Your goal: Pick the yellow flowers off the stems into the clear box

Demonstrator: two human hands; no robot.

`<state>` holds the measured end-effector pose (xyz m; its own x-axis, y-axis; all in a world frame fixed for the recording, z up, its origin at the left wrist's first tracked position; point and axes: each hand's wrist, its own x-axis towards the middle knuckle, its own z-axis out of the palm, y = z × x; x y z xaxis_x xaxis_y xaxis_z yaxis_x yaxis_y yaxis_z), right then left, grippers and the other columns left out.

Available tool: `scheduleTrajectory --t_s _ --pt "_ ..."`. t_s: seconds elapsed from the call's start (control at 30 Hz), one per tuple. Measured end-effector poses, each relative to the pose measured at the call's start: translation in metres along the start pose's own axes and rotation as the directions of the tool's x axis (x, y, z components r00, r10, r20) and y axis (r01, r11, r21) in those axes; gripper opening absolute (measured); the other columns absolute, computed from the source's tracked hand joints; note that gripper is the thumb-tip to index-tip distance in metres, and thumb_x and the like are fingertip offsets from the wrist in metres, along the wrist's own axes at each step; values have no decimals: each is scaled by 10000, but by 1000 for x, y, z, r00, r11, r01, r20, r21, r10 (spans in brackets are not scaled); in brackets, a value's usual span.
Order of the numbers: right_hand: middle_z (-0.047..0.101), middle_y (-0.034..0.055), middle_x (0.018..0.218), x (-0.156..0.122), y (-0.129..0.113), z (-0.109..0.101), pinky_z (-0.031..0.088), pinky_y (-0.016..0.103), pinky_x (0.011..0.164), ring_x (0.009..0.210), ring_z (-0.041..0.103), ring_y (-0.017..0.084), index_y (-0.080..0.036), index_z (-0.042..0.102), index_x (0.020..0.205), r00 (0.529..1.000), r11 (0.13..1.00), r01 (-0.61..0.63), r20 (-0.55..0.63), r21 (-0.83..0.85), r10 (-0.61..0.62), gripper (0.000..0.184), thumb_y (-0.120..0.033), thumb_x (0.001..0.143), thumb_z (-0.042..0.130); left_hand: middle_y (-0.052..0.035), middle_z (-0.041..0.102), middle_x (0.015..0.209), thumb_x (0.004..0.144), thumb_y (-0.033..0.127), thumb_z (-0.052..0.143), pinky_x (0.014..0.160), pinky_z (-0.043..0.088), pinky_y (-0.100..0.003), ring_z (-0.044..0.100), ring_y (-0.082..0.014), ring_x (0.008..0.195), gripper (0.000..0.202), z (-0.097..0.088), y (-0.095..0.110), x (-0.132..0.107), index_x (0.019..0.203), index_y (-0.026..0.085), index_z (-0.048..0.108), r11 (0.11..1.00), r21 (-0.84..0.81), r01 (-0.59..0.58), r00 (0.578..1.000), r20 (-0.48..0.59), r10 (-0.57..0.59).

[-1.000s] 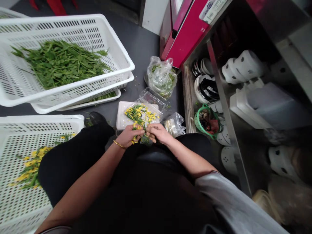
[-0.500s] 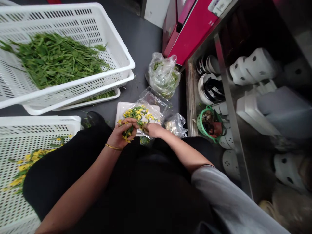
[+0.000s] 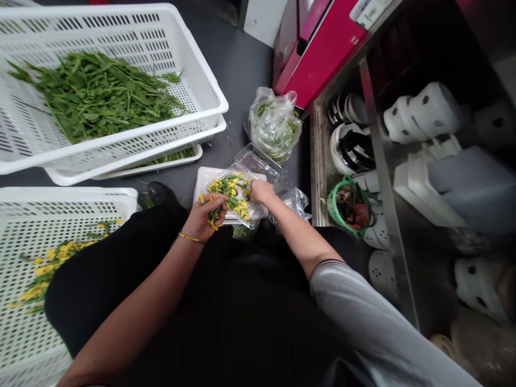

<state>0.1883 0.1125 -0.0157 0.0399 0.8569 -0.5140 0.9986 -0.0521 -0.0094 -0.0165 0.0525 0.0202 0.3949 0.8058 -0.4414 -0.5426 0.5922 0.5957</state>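
My left hand [image 3: 206, 214], with a gold bangle at the wrist, is closed round a bunch of yellow flowers with green stems [image 3: 213, 216] just above my knees. My right hand [image 3: 261, 190] reaches forward into a clear plastic container [image 3: 250, 215] filled with the same yellow flowers [image 3: 230, 186]; its fingers are curled among them, and what they hold is hidden. The container rests on a white tray [image 3: 202, 183] on the dark floor. A second, empty clear container [image 3: 258, 159] lies just behind it.
A white perforated crate [image 3: 121, 141] of green leaves sits stacked at upper left. Another white crate [image 3: 72, 201] with yellow flower stems is at lower left. A plastic bag of greens [image 3: 274, 124], a magenta cabinet [image 3: 318, 48], a green basket [image 3: 350, 203] and a steel shelf of white shoes [image 3: 419, 113] stand at right.
My right hand has moved away from my left hand and forward into the flower container. My left hand keeps its bunch and has shifted slightly left.
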Motion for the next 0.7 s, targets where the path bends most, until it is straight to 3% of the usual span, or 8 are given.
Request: scheduleTrajectory --t_s 0.07,0.1,0.2,0.27,0.33,0.43,0.57,0.7 --pt "686 101 899 -12 11 -12 476 246 679 786 642 177 -138 646 893 996 969 -15 -85 245 37 173 -206 750 578 -8 547 586 616 259 716 328 238 -160 434 -58 414 199 1 -2 1 731 116 638 997 65 43 999 -29 -42" --pt "677 63 778 -20 16 -18 462 221 597 648 618 136 -142 635 838 994 914 -7 -101 405 52 134 -228 748 584 -10 547 580 615 266 720 324 229 -160 431 -58 408 206 1 -5 2 725 111 640 991 112 70 997 -45 -65" --pt "551 -36 522 -49 24 -27 334 172 383 375 427 53 -146 578 754 1000 581 -1 -6 814 10 144 -288 741 600 -10 550 566 594 264 745 322 221 -162 425 -57 401 231 4 -14 3 722 103 639 963 245 110 990 -110 -86" --pt "502 -66 474 -69 19 -24 262 161 324 326 355 36 -152 548 728 998 350 -24 43 937 -47 184 -315 709 631 -7 550 560 580 265 760 325 220 -162 419 -55 398 252 7 -20 0 727 103 634 949 294 113 987 -145 -72" --pt "493 -75 458 -85 8 -14 241 155 304 317 340 31 -155 535 718 991 209 -37 63 977 -121 233 -344 676 663 -8 553 564 578 279 767 328 214 -165 413 -52 393 266 9 -24 -4 725 105 630 937 329 120 988 -133 -80" --pt "487 -81 452 -104 -10 4 257 148 305 325 354 31 -157 526 712 980 177 -21 55 984 -191 308 -395 638 707 2 526 508 564 281 778 328 219 -175 389 -50 370 263 10 -29 -11 638 110 592 902 407 140 990 -27 -141" --pt "504 -73 512 -125 -23 21 286 151 328 361 397 36 -166 514 732 990 265 87 -54 960 -130 331 -465 702 651 35 463 433 541 248 787 330 238 -174 374 -51 359 288 7 -34 -16 586 132 528 893 435 119 992 -12 -127" --pt "538 -35 584 -143 -25 32 335 180 377 401 444 57 -163 505 719 976 362 121 -45 924 -212 352 -500 816 494 30 500 484 535 260 794 332 253 -159 428 -62 400 313 8 -35 -17 639 137 526 932 351 87 996 -17 -87"
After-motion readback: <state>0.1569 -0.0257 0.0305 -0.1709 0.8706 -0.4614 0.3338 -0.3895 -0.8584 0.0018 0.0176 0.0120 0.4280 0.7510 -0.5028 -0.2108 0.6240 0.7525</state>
